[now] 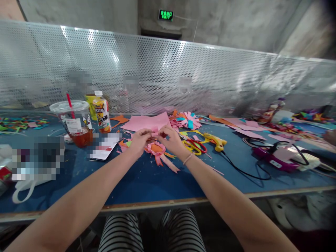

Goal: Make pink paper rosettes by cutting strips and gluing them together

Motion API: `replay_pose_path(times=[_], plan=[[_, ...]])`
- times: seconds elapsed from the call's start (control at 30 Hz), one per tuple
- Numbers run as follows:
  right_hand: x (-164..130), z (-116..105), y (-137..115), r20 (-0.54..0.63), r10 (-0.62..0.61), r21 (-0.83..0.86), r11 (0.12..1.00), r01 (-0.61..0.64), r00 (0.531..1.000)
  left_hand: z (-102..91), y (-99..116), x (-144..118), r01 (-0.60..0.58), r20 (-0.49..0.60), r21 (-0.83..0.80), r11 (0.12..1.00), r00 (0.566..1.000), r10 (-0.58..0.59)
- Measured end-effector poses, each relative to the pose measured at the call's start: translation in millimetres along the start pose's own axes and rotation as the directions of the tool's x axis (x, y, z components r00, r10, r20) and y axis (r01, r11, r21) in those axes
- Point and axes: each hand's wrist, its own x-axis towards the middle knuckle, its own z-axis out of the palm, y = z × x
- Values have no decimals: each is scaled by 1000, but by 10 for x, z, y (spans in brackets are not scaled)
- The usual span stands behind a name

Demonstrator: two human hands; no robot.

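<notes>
Both my hands meet over the middle of the blue table [147,182]. My left hand [139,140] and my right hand [172,140] together pinch a small pink paper piece [155,131] between their fingertips. Just below them lies a pink and orange paper flower with ribbon tails [159,152]. A sheet of pink paper [147,122] lies flat behind the hands.
A plastic cup of brown drink with a red straw [76,124] and a juice bottle [102,114] stand at the left. Red and yellow scissors [195,145], a yellow glue gun [214,140] and a purple glue gun [273,159] with cables lie at the right. Perforated metal screen behind.
</notes>
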Motion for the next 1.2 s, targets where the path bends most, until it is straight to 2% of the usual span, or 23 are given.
replay_pose_path(times=[0.23,0.43,0.67,1.2], plan=[[30,65,-15,-81,191,59,981,-187,978,8,-3,0,-41,71,39,998,997,38],[44,72,14,-103,279,155,953,-261,955,0,-21,2,-66,83,87,994,995,59],[52,71,13,-108,330,226,927,-300,938,-15,-41,11,-72,76,134,988,995,62],[38,108,116,-122,373,270,904,-331,920,-12,-41,-1,-114,107,180,977,990,96]])
